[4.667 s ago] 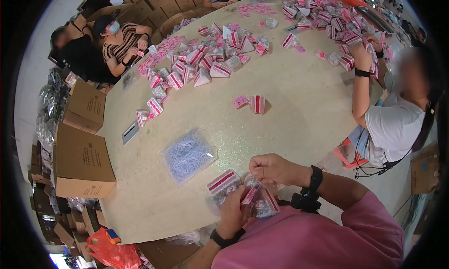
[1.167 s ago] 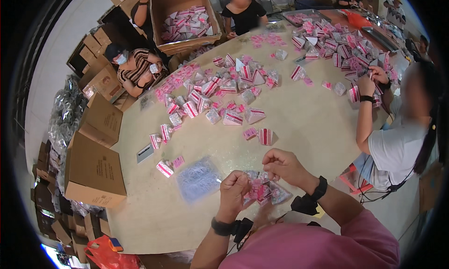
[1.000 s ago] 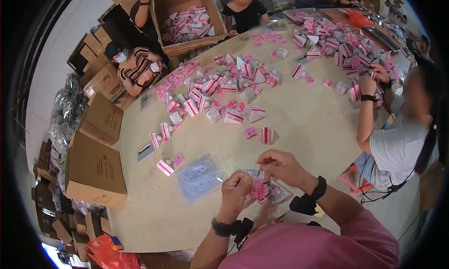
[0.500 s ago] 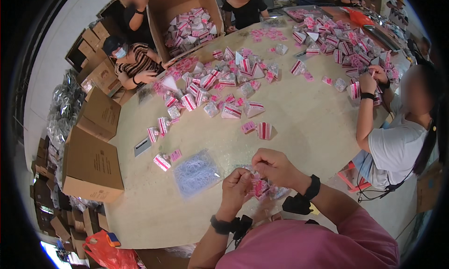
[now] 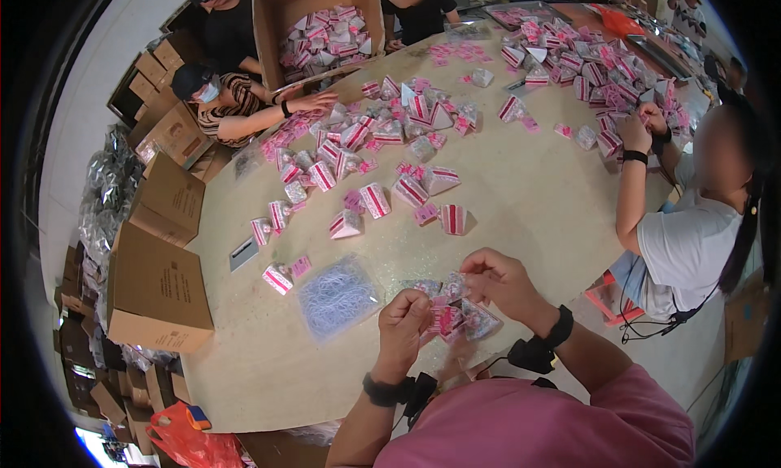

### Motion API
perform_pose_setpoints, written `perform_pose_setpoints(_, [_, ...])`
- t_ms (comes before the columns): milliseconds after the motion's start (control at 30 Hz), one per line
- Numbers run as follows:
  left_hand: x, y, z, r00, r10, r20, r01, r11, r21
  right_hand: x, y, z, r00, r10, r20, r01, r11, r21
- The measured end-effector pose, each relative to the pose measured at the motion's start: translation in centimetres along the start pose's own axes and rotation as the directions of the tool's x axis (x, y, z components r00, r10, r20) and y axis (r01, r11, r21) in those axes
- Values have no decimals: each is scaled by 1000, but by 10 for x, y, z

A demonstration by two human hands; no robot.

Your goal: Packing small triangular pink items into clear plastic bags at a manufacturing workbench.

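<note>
Head view: the left hand (image 5: 404, 328) and right hand (image 5: 498, 279) are working close together at 6 o'clock, both pinching a clear wrapper with pink packets (image 5: 452, 309) just above the round table (image 5: 529, 200). A clear bag (image 5: 338, 296) is lying toward 9 o'clock of the hands. Pink packets (image 5: 382, 151) are lying scattered toward 12.

Hands closing in on the pink packet

The left hand (image 5: 404, 322) and right hand (image 5: 500, 279) are drawing closer together around the clear-wrapped pink packet (image 5: 451, 309), while the striped-sleeved co-worker's hand (image 5: 313, 102) is reaching onto the table (image 5: 521, 200).
</note>
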State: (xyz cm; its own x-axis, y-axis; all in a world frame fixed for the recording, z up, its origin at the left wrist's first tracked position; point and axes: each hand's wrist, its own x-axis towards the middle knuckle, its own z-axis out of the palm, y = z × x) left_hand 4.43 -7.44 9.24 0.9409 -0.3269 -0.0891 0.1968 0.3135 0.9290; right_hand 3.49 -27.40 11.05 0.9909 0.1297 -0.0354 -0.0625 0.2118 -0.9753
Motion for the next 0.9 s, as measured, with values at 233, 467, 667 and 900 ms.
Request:
perform_pose_setpoints(233, [-1,-4,2,1000,2,-4,-2,999,-35,-11,9,-11,996,-90,-12,88,991,-96])
perform_pose_setpoints(467, [0,-4,3,1000,-23,3,23,988,-151,3,4,1,963,-227,147,265,896,-357])
perform_pose_setpoints(667, [1,-6,3,999,-29,-44,23,992,-124,14,14,21,950,-273,152,308,900,-308])
perform_pose_setpoints(900, [-2,-2,7,997,-8,-82,7,1000,-16,18,8,36,957,-264,118,289,883,-369])
